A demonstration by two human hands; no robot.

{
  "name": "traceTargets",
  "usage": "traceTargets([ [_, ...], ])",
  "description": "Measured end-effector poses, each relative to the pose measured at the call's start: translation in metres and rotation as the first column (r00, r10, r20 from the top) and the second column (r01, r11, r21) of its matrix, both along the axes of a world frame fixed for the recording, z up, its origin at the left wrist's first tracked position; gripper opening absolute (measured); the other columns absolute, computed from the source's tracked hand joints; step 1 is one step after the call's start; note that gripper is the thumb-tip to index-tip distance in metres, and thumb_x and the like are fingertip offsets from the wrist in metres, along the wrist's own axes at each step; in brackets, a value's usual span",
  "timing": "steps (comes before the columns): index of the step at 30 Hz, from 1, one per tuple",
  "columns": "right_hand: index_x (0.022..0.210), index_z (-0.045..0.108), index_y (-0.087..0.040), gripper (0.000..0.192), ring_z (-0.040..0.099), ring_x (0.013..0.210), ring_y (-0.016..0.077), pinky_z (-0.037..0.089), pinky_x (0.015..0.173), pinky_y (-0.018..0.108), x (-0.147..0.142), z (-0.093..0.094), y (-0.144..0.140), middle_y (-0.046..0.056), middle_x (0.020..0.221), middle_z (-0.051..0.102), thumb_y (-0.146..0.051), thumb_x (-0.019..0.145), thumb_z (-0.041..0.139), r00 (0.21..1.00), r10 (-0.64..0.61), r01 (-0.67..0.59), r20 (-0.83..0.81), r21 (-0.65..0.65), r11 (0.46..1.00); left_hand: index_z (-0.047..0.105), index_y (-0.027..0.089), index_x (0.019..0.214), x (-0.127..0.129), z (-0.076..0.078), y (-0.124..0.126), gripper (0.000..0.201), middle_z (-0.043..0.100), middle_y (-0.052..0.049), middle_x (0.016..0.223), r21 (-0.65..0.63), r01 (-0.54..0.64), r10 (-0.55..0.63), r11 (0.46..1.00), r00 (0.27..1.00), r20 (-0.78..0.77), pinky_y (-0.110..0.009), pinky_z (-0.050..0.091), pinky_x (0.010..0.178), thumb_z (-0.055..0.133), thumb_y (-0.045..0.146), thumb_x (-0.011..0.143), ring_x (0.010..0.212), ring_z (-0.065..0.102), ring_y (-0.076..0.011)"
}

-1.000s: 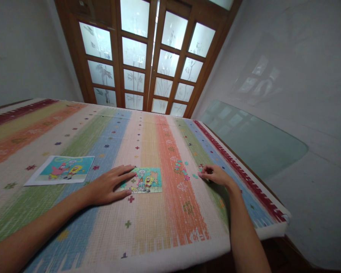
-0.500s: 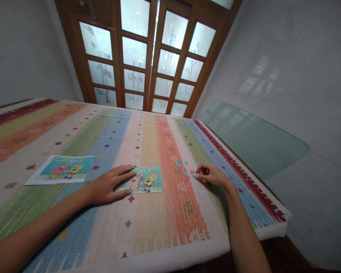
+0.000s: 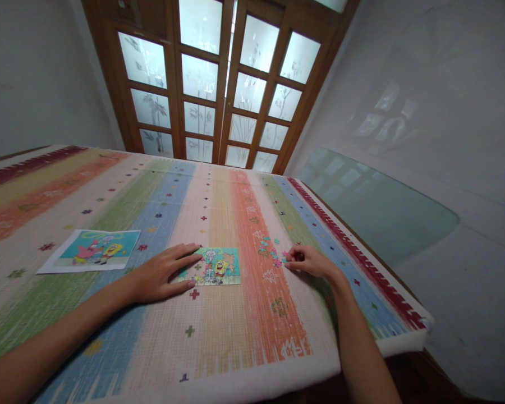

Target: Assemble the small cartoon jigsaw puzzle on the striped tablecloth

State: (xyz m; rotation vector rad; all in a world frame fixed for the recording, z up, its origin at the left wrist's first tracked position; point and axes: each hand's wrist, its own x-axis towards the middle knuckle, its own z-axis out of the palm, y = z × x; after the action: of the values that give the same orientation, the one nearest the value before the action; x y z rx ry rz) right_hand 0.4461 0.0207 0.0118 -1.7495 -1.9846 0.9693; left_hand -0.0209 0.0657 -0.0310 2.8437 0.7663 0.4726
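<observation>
Left hand (image 3: 160,276) flat on puzzle (image 3: 215,267); right hand (image 3: 307,260) curled at loose pieces (image 3: 271,251).

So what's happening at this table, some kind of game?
A person is putting together a small cartoon jigsaw puzzle on a striped tablecloth. The left hand lies flat with its fingertips on the puzzle's left edge. The right hand is at a little scatter of loose pieces just right of the puzzle, its fingers curled over one; whether it has actually gripped one is too small to tell. The puzzle looks mostly filled, with a gap near its upper right. A printed picture of similar cartoon figures lies off to the left.
</observation>
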Motion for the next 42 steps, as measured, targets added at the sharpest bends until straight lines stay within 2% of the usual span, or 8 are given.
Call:
traceTargets([
  [9, 0.074, 0.057, -0.02, 0.036, 0.052, 0.059, 0.0136, 0.042, 0.061, 0.029, -0.002, 0.003, -0.001, -0.002, 0.063, 0.059, -0.048, 0.068, 0.078, 0.999, -0.038, 0.037, -0.037, -0.023, 0.999, 0.054, 0.024, 0.148, 0.0, 0.0, 0.001, 0.057, 0.045, -0.014, 0.16, -0.025, 0.004, -0.004, 1.0, 1.0, 0.023, -0.054, 0.038, 0.12, 0.055, 0.055, 0.101, 0.144, 0.047, -0.0354],
  [14, 0.075, 0.057, -0.02, 0.036, 0.052, 0.057, 0.0124, 0.041, 0.058, 0.028, -0.003, 0.001, -0.001, -0.002, 0.063, 0.06, -0.047, 0.069, 0.079, 0.99, -0.032, 0.034, -0.134, 0.009, 0.999, 0.054, 0.022, 0.147, 0.001, 0.002, -0.001, 0.057, 0.046, -0.016, 0.158, -0.017, 0.014, -0.013, 1.0, 1.0, 0.022, -0.055, 0.039, 0.119, 0.056, 0.054, 0.101, 0.142, 0.049, -0.0359],
  [21, 0.084, 0.065, -0.018, 0.034, 0.052, 0.056, 0.0122, 0.04, 0.052, 0.026, -0.013, 0.0, 0.001, -0.001, 0.065, 0.062, -0.048, 0.074, 0.077, 0.982, -0.012, 0.02, -0.188, 0.036, 0.999, 0.054, 0.022, 0.147, 0.002, 0.005, -0.001, 0.057, 0.046, -0.016, 0.158, -0.017, 0.008, -0.008, 1.0, 1.0, 0.017, -0.055, 0.039, 0.119, 0.056, 0.055, 0.1, 0.142, 0.049, -0.035],
  [27, 0.088, 0.068, -0.018, 0.031, 0.062, 0.063, 0.015, 0.046, 0.057, 0.027, -0.035, 0.005, 0.008, 0.006, 0.078, 0.072, -0.048, 0.082, 0.071, 0.961, 0.074, -0.065, -0.265, 0.044, 0.997, 0.055, 0.02, 0.147, 0.002, 0.004, -0.002, 0.058, 0.047, -0.018, 0.158, -0.015, 0.008, -0.008, 1.0, 1.0, 0.001, -0.056, 0.039, 0.119, 0.055, 0.055, 0.101, 0.142, 0.049, -0.036],
  [34, 0.097, 0.071, -0.019, 0.024, 0.066, 0.07, 0.0164, 0.049, 0.063, 0.028, -0.067, 0.014, 0.014, 0.005, 0.085, 0.074, -0.041, 0.087, 0.071, 0.957, 0.162, -0.133, -0.242, 0.132, 0.982, 0.054, 0.023, 0.148, 0.002, 0.004, -0.003, 0.057, 0.046, -0.016, 0.159, -0.036, 0.008, -0.007, 0.999, 1.0, 0.028, -0.056, 0.039, 0.119, 0.057, 0.054, 0.1, 0.143, 0.048, -0.0356],
  [37, 0.098, 0.069, -0.02, 0.02, 0.065, 0.074, 0.0167, 0.05, 0.067, 0.029, -0.091, 0.006, 0.018, 0.005, 0.09, 0.074, -0.033, 0.083, 0.074, 0.935, 0.188, -0.145, -0.301, 0.158, 0.977, 0.053, 0.023, 0.148, 0.002, 0.005, -0.003, 0.057, 0.045, -0.016, 0.159, -0.045, 0.008, -0.007, 0.999, 1.0, 0.024, -0.056, 0.038, 0.119, 0.056, 0.054, 0.1, 0.143, 0.048, -0.0362],
  [40, 0.095, 0.068, -0.02, 0.017, 0.06, 0.068, 0.0146, 0.048, 0.063, 0.028, -0.116, -0.01, 0.027, 0.002, 0.082, 0.071, -0.028, 0.081, 0.074, 0.9, 0.236, -0.224, -0.367, 0.078, 0.972, 0.053, 0.025, 0.149, 0.002, 0.004, -0.003, 0.056, 0.045, -0.014, 0.16, -0.052, 0.01, -0.008, 0.999, 0.999, 0.039, -0.055, 0.037, 0.12, 0.057, 0.053, 0.1, 0.143, 0.048, -0.0359],
  [42, 0.087, 0.069, -0.019, 0.013, 0.057, 0.066, 0.0139, 0.047, 0.063, 0.027, -0.127, -0.021, 0.032, 0.0, 0.076, 0.068, -0.027, 0.079, 0.076, 0.916, 0.204, -0.168, -0.344, 0.133, 0.977, 0.053, 0.026, 0.149, 0.002, 0.003, -0.002, 0.056, 0.045, -0.013, 0.16, -0.056, 0.009, -0.007, 0.998, 0.999, 0.05, -0.055, 0.037, 0.12, 0.058, 0.053, 0.1, 0.143, 0.048, -0.0358],
])
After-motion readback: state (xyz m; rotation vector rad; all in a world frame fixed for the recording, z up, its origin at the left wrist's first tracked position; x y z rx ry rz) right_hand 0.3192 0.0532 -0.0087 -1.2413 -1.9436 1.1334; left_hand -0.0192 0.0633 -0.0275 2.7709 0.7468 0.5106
